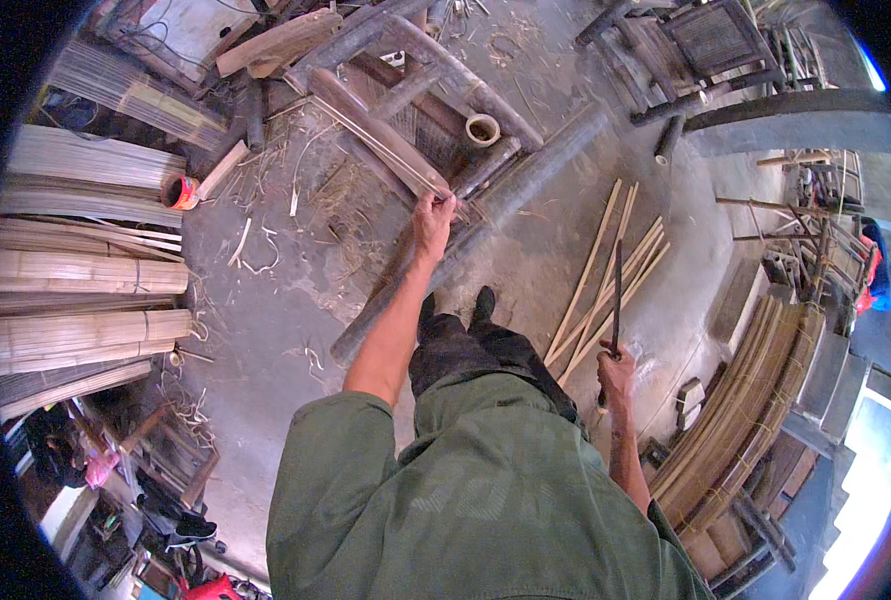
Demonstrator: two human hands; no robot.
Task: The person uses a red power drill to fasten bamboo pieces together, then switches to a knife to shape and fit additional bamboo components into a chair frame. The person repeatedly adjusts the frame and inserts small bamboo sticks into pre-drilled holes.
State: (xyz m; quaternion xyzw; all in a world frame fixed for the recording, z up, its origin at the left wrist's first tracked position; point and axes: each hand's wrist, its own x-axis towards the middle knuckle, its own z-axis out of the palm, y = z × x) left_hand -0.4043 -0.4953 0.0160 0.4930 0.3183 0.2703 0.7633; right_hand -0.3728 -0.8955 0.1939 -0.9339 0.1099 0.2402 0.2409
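Frame, dk. wood (462, 82), worn, squared rails: taken as landmark. Thin strips, pale, bamboo-like (380, 148): ends pinched in L hand (433, 228) at frame's near corner, long axis run fwd-left along frame; L hand nearer, R hand (615, 374) well apart. Long tool, dk., straight (617, 290): gripped in R, rt. of frame. Loose flat strips, tan, smooth (597, 292): strewn rt. of frame.

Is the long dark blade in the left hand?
No, the right hand holds the long dark blade, while the left hand holds thin pale strips.
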